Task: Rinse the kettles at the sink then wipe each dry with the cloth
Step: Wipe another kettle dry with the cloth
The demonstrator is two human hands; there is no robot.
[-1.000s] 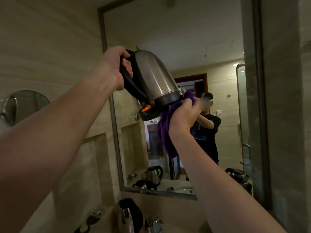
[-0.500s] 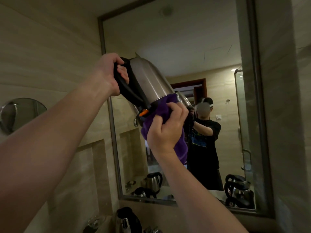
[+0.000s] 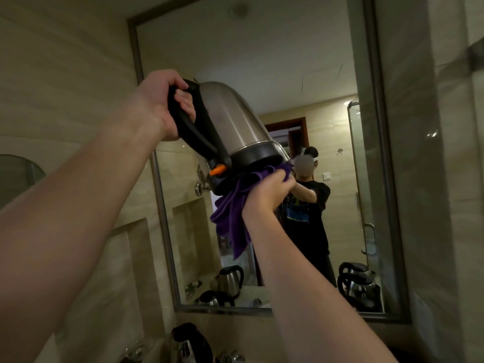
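Cloth (image 3: 233,218) had dropped from kettle (image 3: 233,119) wall to its base.
Left hand (image 3: 162,106) gripped the handle; right hand (image 3: 269,195) bunched cloth beneath kettle; underside being dried.

Upturned steel kettle (image 3: 230,121), purple cloth (image 3: 233,216) beneath.

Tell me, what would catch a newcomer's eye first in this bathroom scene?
First, the stainless steel kettle, held high and tilted before the wall mirror, the left hand gripping its black handle. Next, the purple cloth that the right hand presses against the kettle's base. Lower down, another black-handled kettle stands at the bottom edge, and more kettles show reflected in the mirror.
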